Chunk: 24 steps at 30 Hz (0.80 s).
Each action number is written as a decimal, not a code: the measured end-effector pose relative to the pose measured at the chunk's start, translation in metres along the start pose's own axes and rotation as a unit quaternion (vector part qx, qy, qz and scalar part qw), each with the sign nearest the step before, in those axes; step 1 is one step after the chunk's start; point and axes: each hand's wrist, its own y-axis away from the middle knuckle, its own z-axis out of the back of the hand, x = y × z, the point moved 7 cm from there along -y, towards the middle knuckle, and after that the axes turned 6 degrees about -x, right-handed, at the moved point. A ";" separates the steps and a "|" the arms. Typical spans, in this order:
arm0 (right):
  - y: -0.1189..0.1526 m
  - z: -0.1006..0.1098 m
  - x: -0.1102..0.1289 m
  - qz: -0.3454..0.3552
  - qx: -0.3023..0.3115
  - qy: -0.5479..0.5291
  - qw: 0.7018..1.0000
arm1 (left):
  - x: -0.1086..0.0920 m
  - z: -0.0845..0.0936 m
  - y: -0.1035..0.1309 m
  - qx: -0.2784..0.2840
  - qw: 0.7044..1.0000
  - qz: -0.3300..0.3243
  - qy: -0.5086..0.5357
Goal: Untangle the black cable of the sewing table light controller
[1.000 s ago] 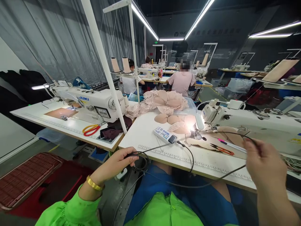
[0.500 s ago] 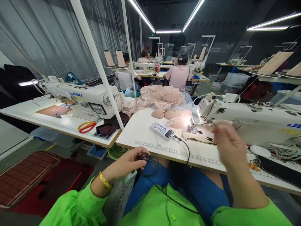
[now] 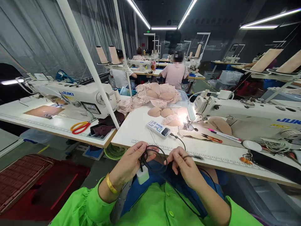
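Thin black cable (image 3: pixel 166 159) (loosely coiled)

So I've got a black cable (image 3: pixel 144 158) looped up in my left hand (image 3: pixel 131 160), white plug block (image 3: pixel 142 175) hanging just under it, right hand (image 3: pixel 185 166) pinching some cable too. White gadget (image 3: pixel 158 129) on the table (image 3: pixel 130 128) ahead, beige cups (image 3: pixel 162 93) heaped behind, sewing machine (image 3: pixel 249 114) off right.

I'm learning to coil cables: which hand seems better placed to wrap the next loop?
Probably the right hand: it pinches a stretch of the black cable, apart from the gathered loops. The left hand is occupied holding those loops, with a white adapter just below it.
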 end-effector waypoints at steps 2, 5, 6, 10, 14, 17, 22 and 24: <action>0.013 -0.012 -0.009 -0.057 0.100 -0.017 0.993 | -0.005 0.003 0.001 -0.003 1.000 -0.021 -0.001; 0.027 -0.021 -0.014 -0.121 0.141 -0.017 0.982 | -0.007 0.008 0.000 -0.010 0.999 -0.035 -0.009; 0.026 -0.021 -0.015 -0.126 0.117 -0.009 0.985 | -0.005 0.009 0.000 -0.010 0.999 -0.032 -0.009; 0.015 -0.015 -0.019 -0.076 0.003 -0.007 0.997 | 0.001 0.007 -0.001 -0.012 1.000 -0.011 0.024; 0.008 -0.015 -0.029 -0.041 -0.064 -0.062 0.995 | 0.004 0.000 0.003 0.004 0.999 -0.025 0.026; 0.008 -0.023 -0.038 -0.048 -0.076 -0.113 0.990 | 0.011 -0.002 0.005 0.011 1.000 -0.017 -0.008; 0.009 -0.036 -0.042 -0.062 -0.048 -0.143 0.987 | 0.017 -0.004 0.003 0.016 0.999 -0.023 -0.027; 0.008 -0.031 -0.035 -0.077 0.013 -0.121 0.990 | 0.017 -0.002 0.003 0.013 0.999 -0.010 -0.034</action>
